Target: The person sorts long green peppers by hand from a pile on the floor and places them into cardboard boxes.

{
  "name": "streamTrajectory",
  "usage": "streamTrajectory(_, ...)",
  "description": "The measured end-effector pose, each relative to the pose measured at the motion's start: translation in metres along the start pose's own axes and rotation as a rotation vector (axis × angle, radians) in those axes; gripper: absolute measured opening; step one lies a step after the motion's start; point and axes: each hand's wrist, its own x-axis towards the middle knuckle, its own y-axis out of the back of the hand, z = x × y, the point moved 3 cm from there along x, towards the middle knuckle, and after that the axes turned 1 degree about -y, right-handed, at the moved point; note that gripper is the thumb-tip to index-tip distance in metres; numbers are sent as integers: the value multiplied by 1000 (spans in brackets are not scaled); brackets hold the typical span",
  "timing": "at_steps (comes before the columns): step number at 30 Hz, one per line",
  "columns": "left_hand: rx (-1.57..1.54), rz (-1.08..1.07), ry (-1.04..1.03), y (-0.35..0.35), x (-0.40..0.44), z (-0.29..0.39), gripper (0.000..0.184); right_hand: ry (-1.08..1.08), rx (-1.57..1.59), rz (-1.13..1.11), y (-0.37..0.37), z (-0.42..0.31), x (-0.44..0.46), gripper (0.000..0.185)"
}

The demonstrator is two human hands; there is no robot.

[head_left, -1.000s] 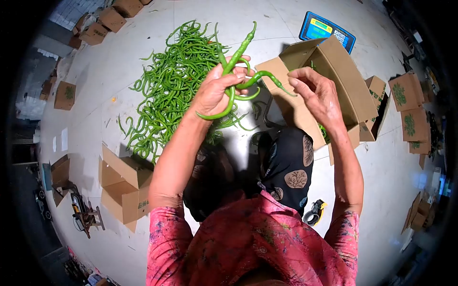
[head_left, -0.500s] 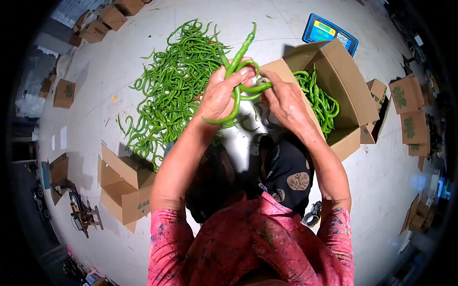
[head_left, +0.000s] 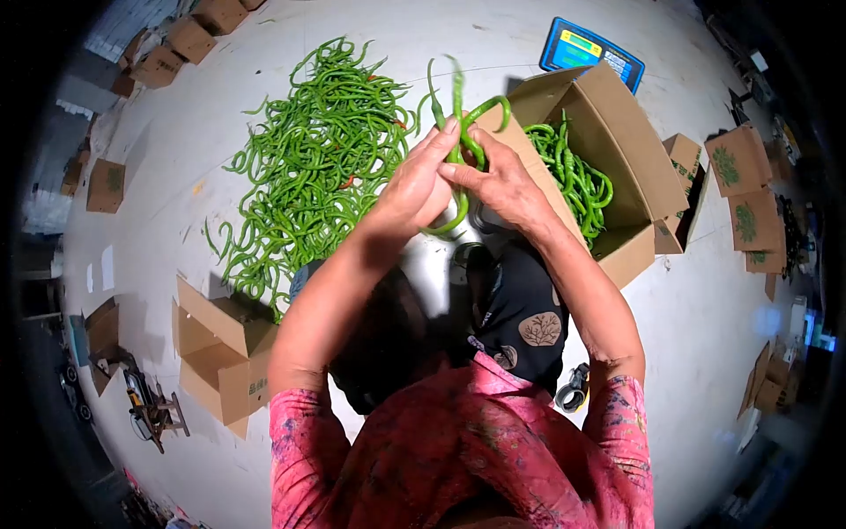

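Observation:
Several long green chili peppers [head_left: 458, 101] stick up from between my two hands in front of my knees. My left hand [head_left: 421, 181] is closed round them, thumb up along the stems. From the other side my right hand [head_left: 507, 181] grips the same bunch, its fingers touching the left hand's. One curved end hangs below the palms. Beyond my left hand a wide heap of green chili peppers [head_left: 308, 159] lies on the floor, with a few red ones in it. Right of my right hand stands an open cardboard box [head_left: 630, 145] holding more green chili peppers [head_left: 577, 185].
A blue digital scale display [head_left: 592, 53] stands behind the box. An open cardboard box [head_left: 216, 353] is at my left, with a small stool [head_left: 157, 406] beyond it. More boxes [head_left: 749, 198] stand along the right, others [head_left: 189, 40] at the back left.
My hands have come together round the chili peppers. The pepper that my right hand held sideways now points up with the others. The whole view has shifted slightly.

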Motion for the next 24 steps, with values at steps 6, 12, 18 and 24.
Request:
streamTrajectory(6, 476, 49, 161, -16, -16, 21, 43, -41, 57, 143, 56, 5, -7, 44)
streamTrajectory(12, 494, 66, 129, -5, -13, 40, 36, -70, -274, 370, 137, 13, -25, 40)
streamTrajectory(18, 569, 124, 36, 2, -9, 78, 35, -112, -1111, 270, 176, 99, 14, 56)
streamTrajectory(24, 580, 386, -120, 112, -65, 143, 36, 75, -788, 92, 105, 37, -3, 38)
